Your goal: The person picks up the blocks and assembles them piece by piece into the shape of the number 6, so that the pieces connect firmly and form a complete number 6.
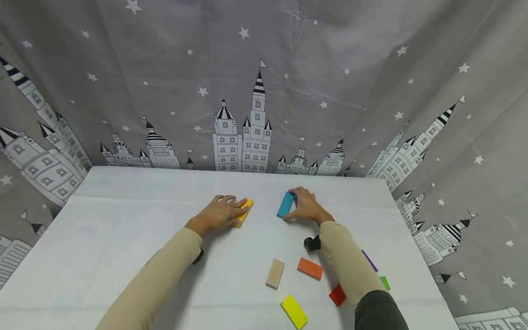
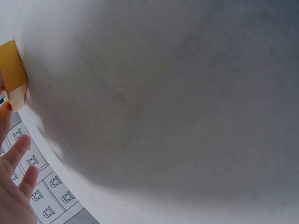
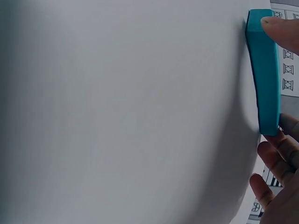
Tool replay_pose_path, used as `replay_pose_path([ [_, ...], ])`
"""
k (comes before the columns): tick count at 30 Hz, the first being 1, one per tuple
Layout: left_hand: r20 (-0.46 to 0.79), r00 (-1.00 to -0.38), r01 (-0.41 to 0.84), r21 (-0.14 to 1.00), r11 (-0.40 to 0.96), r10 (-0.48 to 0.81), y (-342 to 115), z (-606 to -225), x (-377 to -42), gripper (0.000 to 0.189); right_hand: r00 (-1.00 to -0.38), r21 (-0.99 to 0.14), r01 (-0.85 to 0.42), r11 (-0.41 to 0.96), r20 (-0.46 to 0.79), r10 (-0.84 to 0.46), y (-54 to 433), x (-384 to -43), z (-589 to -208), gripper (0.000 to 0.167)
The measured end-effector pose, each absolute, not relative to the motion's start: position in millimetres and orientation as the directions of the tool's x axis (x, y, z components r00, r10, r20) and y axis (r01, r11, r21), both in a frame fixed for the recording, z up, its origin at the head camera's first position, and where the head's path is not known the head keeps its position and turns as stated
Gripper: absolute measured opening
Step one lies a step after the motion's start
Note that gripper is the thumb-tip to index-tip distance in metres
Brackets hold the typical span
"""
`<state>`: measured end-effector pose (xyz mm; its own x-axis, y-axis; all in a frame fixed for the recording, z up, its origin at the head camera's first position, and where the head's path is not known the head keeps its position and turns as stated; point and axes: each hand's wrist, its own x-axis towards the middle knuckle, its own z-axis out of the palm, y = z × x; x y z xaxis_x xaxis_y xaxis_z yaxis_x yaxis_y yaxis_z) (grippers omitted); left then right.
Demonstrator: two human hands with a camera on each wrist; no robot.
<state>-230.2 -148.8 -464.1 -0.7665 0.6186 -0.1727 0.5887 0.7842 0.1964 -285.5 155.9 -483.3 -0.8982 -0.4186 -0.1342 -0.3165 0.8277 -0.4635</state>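
Observation:
My left hand holds a yellow-orange block at the left of the table's middle, its fingers partly covering it. In the left wrist view, one end of that block shows at the left edge beside my fingers; the thumb's grip is hidden. To the right, my right hand grips a blue block by its two ends. The right wrist view shows the thumb on one end of this block and fingertips at the other. A gap of bare table separates the two blocks.
Nearer me on the white table lie a plain wooden block, an orange block, a bright yellow block and a red block. Purple and green pieces show beside the right sleeve. A grey printed curtain hangs behind.

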Motion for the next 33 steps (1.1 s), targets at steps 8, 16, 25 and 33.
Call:
replay_pose_path([
  [8, -0.187, -0.773, 0.578, 0.186, 0.795, 0.606, -148, -466, -231, 0.056, -0.906, -0.471, -0.296, 0.831, -0.136, -0.401, 140, -296, -484, 0.089],
  [16, -0.202, -0.777, 0.567, 0.185, 0.803, 0.596, -148, -466, -233, 0.056, -0.921, -0.460, -0.270, 0.846, -0.134, -0.366, 121, -303, -486, 0.089],
  [25, -0.197, -0.772, 0.574, 0.189, 0.796, 0.604, -148, -465, -232, 0.056, -0.942, -0.472, -0.224, 0.853, -0.119, -0.313, 105, -307, -490, 0.090],
  [33, -0.191, -0.777, 0.572, 0.184, 0.799, 0.600, -149, -469, -233, 0.056, -0.953, -0.480, -0.205, 0.853, -0.102, -0.287, 93, -311, -492, 0.094],
])
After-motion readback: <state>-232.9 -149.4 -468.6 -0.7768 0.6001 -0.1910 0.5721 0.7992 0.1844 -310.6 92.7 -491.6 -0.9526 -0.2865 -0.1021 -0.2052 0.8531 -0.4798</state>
